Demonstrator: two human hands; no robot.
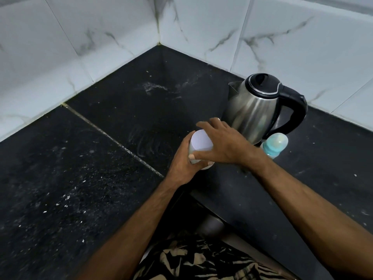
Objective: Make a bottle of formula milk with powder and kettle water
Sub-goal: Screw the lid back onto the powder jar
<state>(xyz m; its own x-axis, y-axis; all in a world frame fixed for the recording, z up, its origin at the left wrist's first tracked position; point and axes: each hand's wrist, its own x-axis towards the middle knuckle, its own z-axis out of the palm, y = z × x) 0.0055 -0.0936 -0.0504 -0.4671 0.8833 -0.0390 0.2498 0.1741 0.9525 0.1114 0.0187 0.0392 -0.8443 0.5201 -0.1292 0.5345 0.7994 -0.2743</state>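
Seen from the head camera, looking down into a kitchen corner: a black speckled stone worktop (pixel 101 158) meets two walls of white marble-patterned tiles (pixel 90 41). A pale grout seam (pixel 113 139) runs diagonally across the stone, and light dust and smears mark the surface. At the bottom edge, a strip of black-and-cream patterned clothing (pixel 201 261) shows between the person's bare forearms.

Near the middle of the worktop stands a small white powder container (pixel 198 142) with a flat white lid, tilted a little towards the camera. The left hand (pixel 182 164) wraps around its side from the left, fingers curled on the body. The right hand (pixel 224 142) lies over the top from the right — fingers spread along the lid's far rim, thumb pressed against the near side.

Just behind the right hand stands a stainless steel kettle (pixel 252 110) with a black lid and handle, spout pointing left. Beside its base sits a baby bottle (pixel 275 143) — clear cap, teal collar — partly hidden by the right wrist.
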